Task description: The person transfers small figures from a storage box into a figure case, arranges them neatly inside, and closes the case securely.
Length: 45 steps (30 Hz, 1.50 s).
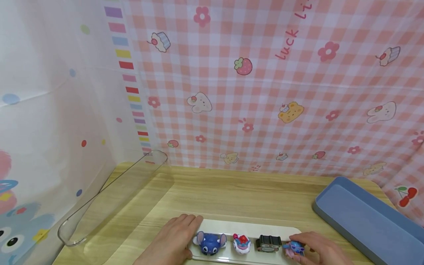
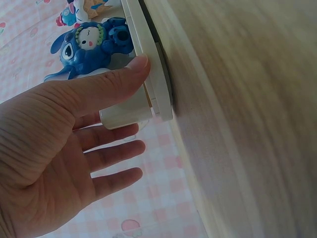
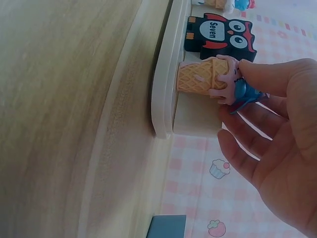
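Note:
My left hand (image 1: pixel 175 237) holds the left end of a long cream display base (image 1: pixel 245 225), thumb at its near edge and index finger behind it; the other fingers spread out straight. Near that hand, a dark blue big-eared figurine (image 1: pixel 211 244) stands on the base. To its right are a small cupcake-like figurine (image 1: pixel 241 245) with red on top and a black owl figurine (image 3: pixel 218 37) marked "Seven". At the right end, my right hand (image 3: pixel 280 119) pinches the blue top of an ice-cream-cone figurine (image 3: pixel 200 78), whose cone bottom meets the base.
A clear plastic cover (image 1: pixel 99 194) stands at the left of the wooden table (image 1: pixel 232 191). On the right lies a long blue-grey tray (image 1: pixel 371 217). Pink checked cloth (image 1: pixel 225 88) hangs behind the table, and a white printed cloth (image 1: pixel 49 92) hangs at the left.

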### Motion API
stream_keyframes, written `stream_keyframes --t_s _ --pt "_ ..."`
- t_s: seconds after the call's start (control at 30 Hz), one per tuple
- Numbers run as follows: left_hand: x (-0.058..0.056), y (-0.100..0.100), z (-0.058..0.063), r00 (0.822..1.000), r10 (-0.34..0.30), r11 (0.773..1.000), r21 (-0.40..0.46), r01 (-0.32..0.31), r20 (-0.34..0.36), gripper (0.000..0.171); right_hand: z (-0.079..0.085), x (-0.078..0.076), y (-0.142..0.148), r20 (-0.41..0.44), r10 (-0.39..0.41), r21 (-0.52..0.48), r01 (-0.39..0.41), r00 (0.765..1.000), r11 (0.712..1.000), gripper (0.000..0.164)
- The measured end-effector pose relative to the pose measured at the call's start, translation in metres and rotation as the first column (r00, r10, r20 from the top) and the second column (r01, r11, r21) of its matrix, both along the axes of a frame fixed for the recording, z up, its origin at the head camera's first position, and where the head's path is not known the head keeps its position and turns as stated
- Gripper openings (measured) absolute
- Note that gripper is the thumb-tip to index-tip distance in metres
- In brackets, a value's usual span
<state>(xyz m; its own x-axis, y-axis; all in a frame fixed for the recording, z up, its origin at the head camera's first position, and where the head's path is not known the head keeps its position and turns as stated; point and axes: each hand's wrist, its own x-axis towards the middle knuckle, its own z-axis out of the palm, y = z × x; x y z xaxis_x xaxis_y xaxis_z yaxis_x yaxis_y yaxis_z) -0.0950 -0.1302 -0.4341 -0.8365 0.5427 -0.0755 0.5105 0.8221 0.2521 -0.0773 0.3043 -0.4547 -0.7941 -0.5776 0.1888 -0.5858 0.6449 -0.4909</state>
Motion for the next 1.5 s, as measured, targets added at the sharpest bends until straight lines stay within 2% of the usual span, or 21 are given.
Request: stream_keyframes --t_s 0.2,0.37,0.53,0.7,0.77,0.87,0.97,1.07,1.27,1.4,1.5 --pt "0.001 -0.001 -0.001 0.999 -0.013 1.0 0.009 0.013 -0.03 0.084 -0.007 -0.001 0.003 -0.006 -0.003 -0.016 0.003 1.0 1.0 0.043" --pt "0.0 -0.001 -0.001 0.999 -0.014 1.0 0.011 0.014 -0.029 0.084 -0.012 0.0 0.004 -0.037 -0.032 -0.035 0.031 0.999 0.999 0.042" --pt "0.001 -0.001 -0.001 0.999 -0.017 1.0 0.013 0.017 -0.03 0.084 -0.006 0.005 -0.001 -0.091 -0.072 -0.037 0.069 0.993 0.997 0.042" --pt "0.001 -0.001 -0.001 0.998 -0.027 0.999 0.017 0.028 -0.056 0.083 0.0 0.006 0.002 -0.123 -0.067 -0.064 0.06 0.99 0.996 0.05" --pt "0.002 -0.001 -0.001 0.997 -0.029 0.999 0.016 0.03 -0.067 0.083 0.003 0.007 0.004 -0.101 -0.102 -0.066 0.095 0.99 0.993 0.052" --pt "0.002 -0.001 -0.001 0.997 -0.028 0.999 0.013 0.029 -0.072 0.083 0.011 0.011 0.007 -0.042 -0.213 -0.034 0.212 0.976 0.977 0.053" --pt "0.001 -0.001 -0.002 0.998 -0.024 1.0 0.011 0.025 -0.063 0.083 0.016 0.015 0.009 0.048 -0.339 0.023 0.338 0.94 0.941 0.058" --pt "0.0 -0.001 -0.001 0.998 -0.019 1.0 0.009 0.02 -0.052 0.084 0.018 0.014 0.014 0.162 -0.408 0.101 0.396 0.899 0.913 0.064" --pt "0.001 -0.001 -0.001 0.998 -0.021 1.0 0.007 0.021 -0.055 0.084 0.014 0.006 0.023 0.301 -0.445 0.174 0.411 0.843 0.895 0.074" --pt "0.001 -0.001 0.0 0.998 -0.021 1.0 0.012 0.021 -0.051 0.084 0.008 0.0 0.029 0.412 -0.417 0.157 0.387 0.811 0.909 0.076" --pt "0.001 -0.001 0.0 0.999 -0.018 1.0 0.01 0.019 -0.047 0.084 0.004 -0.004 0.034 0.468 -0.375 0.138 0.353 0.8 0.926 0.074"
